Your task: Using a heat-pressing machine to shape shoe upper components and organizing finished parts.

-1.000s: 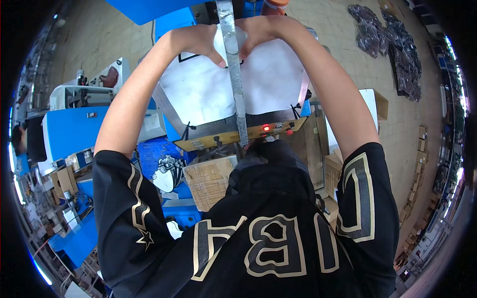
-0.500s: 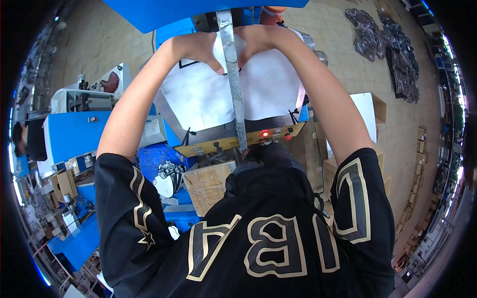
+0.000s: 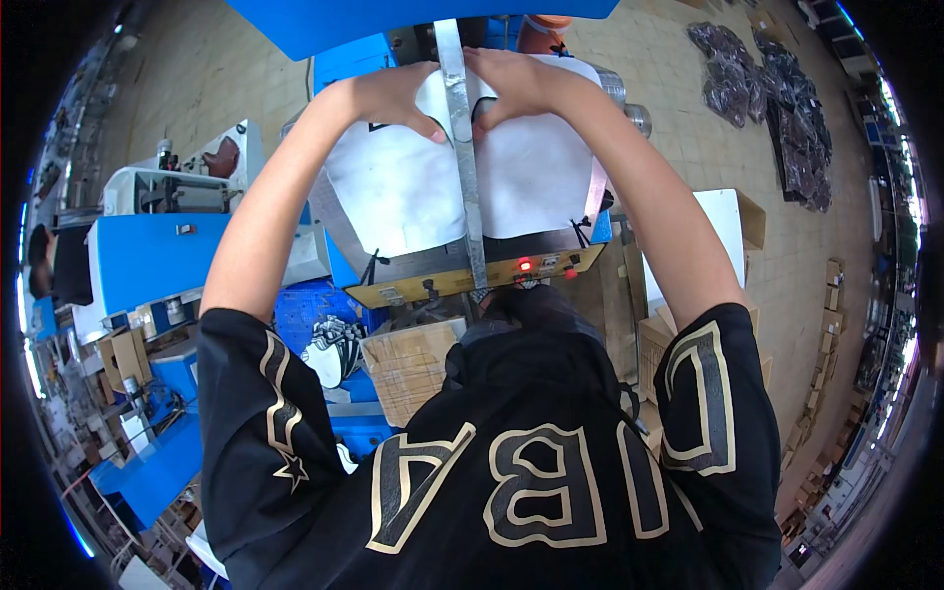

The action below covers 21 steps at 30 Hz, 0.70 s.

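Left grip (image 3: 401, 95) and right grip (image 3: 513, 83) curve over a white sheet (image 3: 401, 192), upper centre of the frame.
Both thumbs stand apart from the fingers; whether either grip has hold of the sheet, I cannot tell. A metal strip (image 3: 469, 187) runs between them across the sheet. Below are a yellowish panel (image 3: 413, 288) with a red light (image 3: 525, 265) and, left of centre, a cardboard box (image 3: 408, 372).

From the head view, I observe the bare left hand (image 3: 401, 96) and bare right hand (image 3: 516, 86), thumbs and fingers parted, on smooth white sheet material (image 3: 398, 192) at both sides of 1 narrow grey metal strip (image 3: 471, 182). Below, 1 small red lamp (image 3: 525, 265) glows on the long yellow control panel (image 3: 393, 294). I note 1 brown cardboard box (image 3: 413, 369) lower left.
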Tool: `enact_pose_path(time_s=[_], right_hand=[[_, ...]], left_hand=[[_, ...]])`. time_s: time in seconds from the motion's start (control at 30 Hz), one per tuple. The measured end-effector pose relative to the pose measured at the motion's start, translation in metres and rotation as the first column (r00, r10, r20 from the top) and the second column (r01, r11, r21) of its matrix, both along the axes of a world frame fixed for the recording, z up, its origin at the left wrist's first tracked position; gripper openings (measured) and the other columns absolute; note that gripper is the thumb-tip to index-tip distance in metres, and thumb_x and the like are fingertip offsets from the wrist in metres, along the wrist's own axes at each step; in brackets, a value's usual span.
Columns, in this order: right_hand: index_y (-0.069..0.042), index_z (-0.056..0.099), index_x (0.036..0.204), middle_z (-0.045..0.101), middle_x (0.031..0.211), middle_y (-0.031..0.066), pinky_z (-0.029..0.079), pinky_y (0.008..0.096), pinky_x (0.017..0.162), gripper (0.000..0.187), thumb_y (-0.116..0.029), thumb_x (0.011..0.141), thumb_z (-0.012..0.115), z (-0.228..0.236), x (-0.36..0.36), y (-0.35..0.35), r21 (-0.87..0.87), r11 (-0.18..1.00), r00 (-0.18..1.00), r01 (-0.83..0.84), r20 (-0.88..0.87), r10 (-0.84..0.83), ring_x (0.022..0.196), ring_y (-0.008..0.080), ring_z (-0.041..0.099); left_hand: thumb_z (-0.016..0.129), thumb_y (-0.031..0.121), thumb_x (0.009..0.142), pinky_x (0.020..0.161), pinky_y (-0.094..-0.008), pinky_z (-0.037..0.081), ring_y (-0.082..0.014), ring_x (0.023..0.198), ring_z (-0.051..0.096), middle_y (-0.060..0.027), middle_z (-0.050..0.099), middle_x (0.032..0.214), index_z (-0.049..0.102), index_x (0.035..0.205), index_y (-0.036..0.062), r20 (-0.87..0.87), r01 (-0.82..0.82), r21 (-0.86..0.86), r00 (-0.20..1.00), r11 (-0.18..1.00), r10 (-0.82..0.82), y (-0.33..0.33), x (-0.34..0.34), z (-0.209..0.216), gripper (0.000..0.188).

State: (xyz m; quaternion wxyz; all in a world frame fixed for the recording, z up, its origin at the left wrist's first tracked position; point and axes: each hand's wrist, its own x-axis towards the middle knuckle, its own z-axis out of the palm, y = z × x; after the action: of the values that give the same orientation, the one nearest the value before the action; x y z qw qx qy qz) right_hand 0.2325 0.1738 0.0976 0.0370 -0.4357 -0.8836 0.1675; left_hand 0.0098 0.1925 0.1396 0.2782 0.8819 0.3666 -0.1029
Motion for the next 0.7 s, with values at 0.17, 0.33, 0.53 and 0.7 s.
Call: enact_pose_path(time_s=[0.17, 0.33, 0.53, 0.7], right_hand=[[-0.009, 0.029, 0.148, 0.031, 0.152, 0.0154, 0.03, 0.0428, 0.114, 0.092, -0.042, 0.075, 0.074, -0.014, 0.015, -0.036, 0.394, 0.919, 0.998, -0.013, -0.051, 0.037, 0.138, 0.0269, 0.036], [-0.019, 0.026, 0.151, 0.027, 0.156, 0.0014, 0.022, 0.0445, 0.118, 0.08, -0.046, 0.084, 0.061, -0.008, 0.012, -0.062, 0.464, 0.884, 0.998, 0.048, 0.004, -0.056, 0.142, 0.0193, 0.028], [-0.022, 0.029, 0.149, 0.03, 0.154, -0.0033, 0.021, 0.0448, 0.118, 0.069, -0.035, 0.088, 0.058, -0.008, 0.012, -0.082, 0.466, 0.882, 0.995, 0.07, 0.032, -0.096, 0.142, 0.0167, 0.027], [-0.02, 0.029, 0.149, 0.03, 0.154, -0.0016, 0.021, 0.0451, 0.118, 0.063, -0.026, 0.091, 0.053, -0.009, 0.011, -0.097, 0.424, 0.901, 0.995, 0.095, -0.01, -0.1, 0.142, 0.0182, 0.028]], left_hand=[[0.076, 0.047, 0.073, 0.101, -0.0387, 0.044, -0.0325, 0.118, 0.056, -0.0161, 0.055, 0.132, 0.045, 0.138, 0.0064, 0.244, -0.067, 0.33, 0.97, 0.942, -0.017, -0.018, -0.027, -0.04, 0.083], [0.065, 0.042, 0.084, 0.104, -0.0455, 0.037, -0.0299, 0.126, 0.048, -0.0069, 0.052, 0.137, 0.045, 0.141, 0.0206, 0.323, -0.206, 0.684, 0.946, 0.7, -0.037, -0.064, -0.025, -0.043, 0.065], [0.061, 0.038, 0.089, 0.111, -0.0504, 0.028, -0.0266, 0.136, 0.038, 0.0024, 0.044, 0.146, 0.043, 0.143, 0.0279, 0.322, -0.273, 0.7, 0.945, 0.66, 0.05, -0.09, -0.023, -0.053, 0.058], [0.06, 0.033, 0.091, 0.111, -0.0506, 0.027, -0.0243, 0.136, 0.038, 0.0017, 0.044, 0.146, 0.044, 0.143, 0.0247, 0.356, -0.31, 0.677, 0.932, 0.668, 0.073, -0.106, -0.018, -0.055, 0.055]])
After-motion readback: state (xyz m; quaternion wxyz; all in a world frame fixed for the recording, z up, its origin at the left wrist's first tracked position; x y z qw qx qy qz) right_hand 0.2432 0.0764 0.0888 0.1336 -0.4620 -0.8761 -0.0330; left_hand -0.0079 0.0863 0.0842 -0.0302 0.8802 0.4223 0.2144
